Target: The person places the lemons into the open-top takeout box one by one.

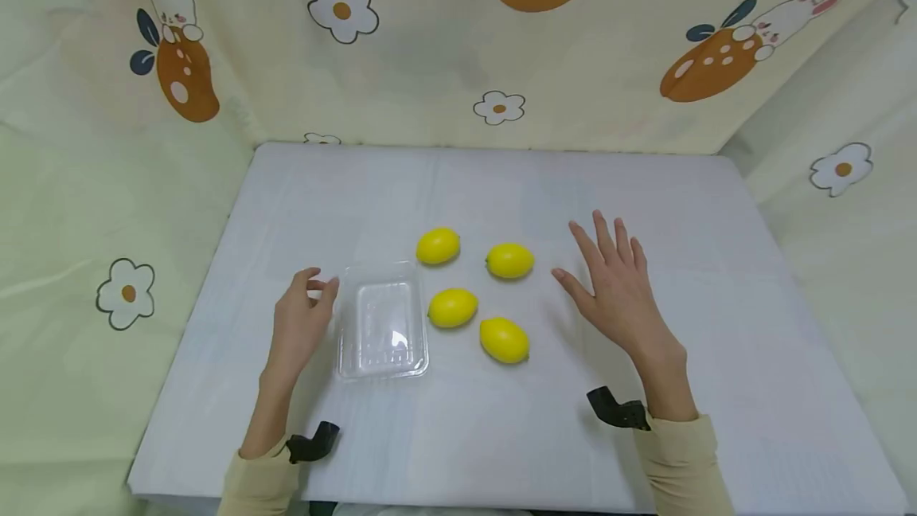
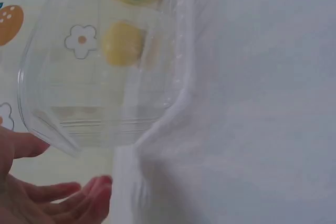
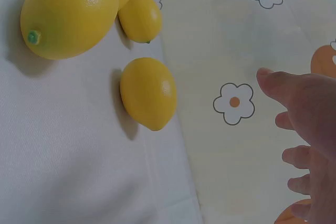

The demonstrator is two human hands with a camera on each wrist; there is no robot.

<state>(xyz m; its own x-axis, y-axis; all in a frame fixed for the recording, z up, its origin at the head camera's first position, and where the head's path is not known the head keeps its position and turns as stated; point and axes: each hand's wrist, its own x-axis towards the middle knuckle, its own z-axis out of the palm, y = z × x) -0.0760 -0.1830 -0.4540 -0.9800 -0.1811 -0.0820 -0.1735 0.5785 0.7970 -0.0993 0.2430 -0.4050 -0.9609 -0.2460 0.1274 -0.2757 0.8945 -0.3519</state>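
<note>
1. The white-covered counter (image 1: pixel 609 189) carries everything.
2. The right hand (image 1: pixel 619 297) hovers to the right of the fruit, fingers spread apart, holding nothing.
3. The clear container (image 1: pixel 380 309) sits left of the fruit. It looks light, thin and slick, likely to flex or crack if squeezed; take it by the rim, gently.
4. The left hand (image 1: pixel 301 317) is at its left edge, fingers loosely bent, thumb apart; contact is unclear.
5. Four lemons (image 1: pixel 453 307) lie grouped: probably firm, smooth, prone to rolling; best held around the middle.
</note>
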